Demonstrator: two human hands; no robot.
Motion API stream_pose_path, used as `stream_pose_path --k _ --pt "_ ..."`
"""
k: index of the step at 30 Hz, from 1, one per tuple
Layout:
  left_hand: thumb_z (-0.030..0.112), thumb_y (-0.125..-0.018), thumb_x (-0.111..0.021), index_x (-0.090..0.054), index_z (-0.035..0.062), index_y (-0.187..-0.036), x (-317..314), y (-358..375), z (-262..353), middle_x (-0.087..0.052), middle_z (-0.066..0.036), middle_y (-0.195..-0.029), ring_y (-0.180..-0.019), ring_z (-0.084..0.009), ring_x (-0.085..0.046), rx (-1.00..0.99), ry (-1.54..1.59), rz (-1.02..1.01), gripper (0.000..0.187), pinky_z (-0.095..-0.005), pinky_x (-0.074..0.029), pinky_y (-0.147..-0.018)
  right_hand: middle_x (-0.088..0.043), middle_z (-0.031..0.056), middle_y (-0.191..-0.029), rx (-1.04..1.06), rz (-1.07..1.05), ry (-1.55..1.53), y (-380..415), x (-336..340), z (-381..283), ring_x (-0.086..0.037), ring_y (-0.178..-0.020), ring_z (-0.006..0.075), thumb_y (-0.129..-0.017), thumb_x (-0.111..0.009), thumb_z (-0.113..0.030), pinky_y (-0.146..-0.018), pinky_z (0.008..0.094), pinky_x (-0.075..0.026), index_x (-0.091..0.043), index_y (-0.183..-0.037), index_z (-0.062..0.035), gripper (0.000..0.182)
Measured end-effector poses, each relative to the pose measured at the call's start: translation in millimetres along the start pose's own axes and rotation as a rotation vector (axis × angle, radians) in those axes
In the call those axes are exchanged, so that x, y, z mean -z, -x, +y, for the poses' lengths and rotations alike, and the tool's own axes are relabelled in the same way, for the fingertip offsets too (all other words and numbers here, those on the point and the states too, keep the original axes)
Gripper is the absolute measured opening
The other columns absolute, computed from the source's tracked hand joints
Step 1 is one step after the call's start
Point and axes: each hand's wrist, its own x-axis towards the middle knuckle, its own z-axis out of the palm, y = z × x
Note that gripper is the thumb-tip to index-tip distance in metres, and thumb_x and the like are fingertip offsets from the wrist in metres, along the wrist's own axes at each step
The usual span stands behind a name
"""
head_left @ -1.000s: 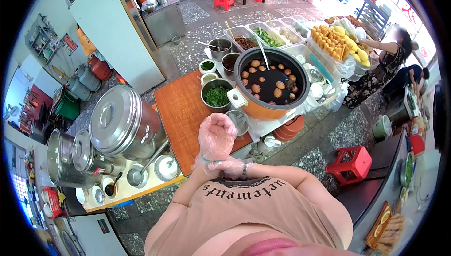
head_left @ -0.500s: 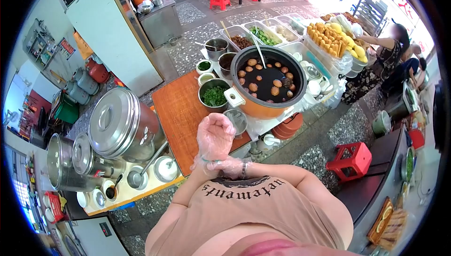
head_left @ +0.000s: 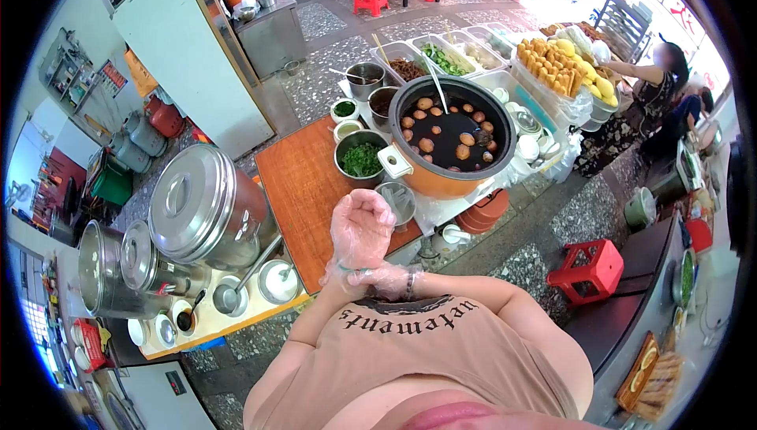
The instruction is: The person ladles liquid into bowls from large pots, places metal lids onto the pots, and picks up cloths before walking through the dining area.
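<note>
Both of my hands wear clear plastic gloves and meet in front of my chest. My left hand (head_left: pixel 361 233) is raised, its fingers curled in towards the palm with nothing visible in them. Around my left wrist, at the glove's cuff and a green band, my right hand (head_left: pixel 385 280) is closed; part of its grip is hidden. Just beyond my left fingers stand a metal bowl (head_left: pixel 397 203) with clear plastic in it and a steel pot of chopped greens (head_left: pixel 360 159). Near them is an orange pot (head_left: pixel 426 180) of dark broth with brown eggs and a white-handled ladle.
A brown board (head_left: pixel 293 185) lies left of the pots. Large lidded steel pots (head_left: pixel 193 201) stand at left, beside a ladle (head_left: pixel 229 297). Food trays (head_left: pixel 402 63) and fried dough sticks (head_left: pixel 548 67) sit farther back. A person (head_left: pixel 658 79) works at right, behind a red stool (head_left: pixel 587 272).
The view has shifted very slightly. My hands hold the same pose. At the far right, a person in dark clothing has moved a little.
</note>
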Motion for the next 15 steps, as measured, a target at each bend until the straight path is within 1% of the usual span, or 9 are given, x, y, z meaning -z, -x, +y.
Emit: stream_pose_path --k 3,5,6,8,11,15 --pt "0.032 -0.095 -0.045 -0.066 0.0048 -0.095 -0.7 0.9 0.4 -0.06 -0.007 -0.082 -0.07 -0.0171 -0.05 0.001 0.015 0.011 0.034 -0.0303 -0.041 -0.066 -0.054 0.0119 -0.125 -0.041 0.029 0.007 -1.1 1.3 3.4 -0.049 -0.117 0.0207 -0.084 -0.066 -0.021 -0.102 0.035 -0.037 -0.046 -0.129 0.0036 0.055" --pt "0.032 -0.095 -0.045 -0.066 0.0046 -0.096 0.0 0.8 -0.1 -0.06 -0.007 -0.082 -0.07 -0.0169 -0.05 0.004 0.011 0.008 0.035 -0.0301 -0.041 -0.066 -0.055 0.012 -0.124 -0.023 0.013 -0.071 -5.8 9.8 13.7 -0.05 -0.116 0.0203 -0.084 -0.065 -0.015 -0.103 0.034 -0.036 -0.048 -0.128 0.0027 0.05" --pt "0.032 -0.095 -0.045 -0.066 0.0046 -0.096 0.0 0.6 -0.3 -0.06 -0.007 -0.082 -0.07 -0.0169 -0.05 0.0 0.012 0.008 0.035 -0.0301 -0.041 -0.066 -0.055 0.012 -0.124 -0.026 0.012 -0.07 -7.3 11.4 15.4 -0.05 -0.116 0.0203 -0.084 -0.065 -0.015 -0.103 0.034 -0.036 -0.048 -0.128 0.0027 0.05" --pt "0.032 -0.095 -0.045 -0.066 0.0043 -0.096 0.0 0.6 -0.6 -0.06 -0.007 -0.082 -0.07 -0.0167 -0.05 -0.001 0.006 -0.004 0.035 -0.0297 -0.04 -0.066 -0.056 0.0118 -0.123 0.041 -0.066 -0.092 -9.3 12.1 16.8 -0.051 -0.115 0.0201 -0.084 -0.064 -0.015 -0.102 0.0336 -0.037 -0.048 -0.127 0.0028 0.049" --pt "0.032 -0.095 -0.045 -0.066 0.0038 -0.096 1.0 -0.2 -0.8 -0.06 -0.007 -0.082 -0.071 -0.0165 -0.05 0.0 0.01 -0.004 0.035 -0.0295 -0.04 -0.066 -0.056 0.0119 -0.122 0.063 -0.096 -0.082 -8.9 10.5 13.1 -0.051 -0.115 0.0201 -0.084 -0.065 -0.015 -0.102 0.0336 -0.037 -0.048 -0.127 0.0028 0.049" --pt "0.032 -0.095 -0.045 -0.066 0.0029 -0.097 1.8 -1.3 -0.9 -0.06 -0.007 -0.082 -0.071 -0.0167 -0.05 -0.003 0.014 -0.017 0.035 -0.0297 -0.041 -0.066 -0.056 0.0122 -0.123 0.072 -0.084 -0.063 -9.3 10.5 12.7 -0.051 -0.115 0.0202 -0.085 -0.064 -0.016 -0.102 0.0337 -0.037 -0.047 -0.128 0.0027 0.05"
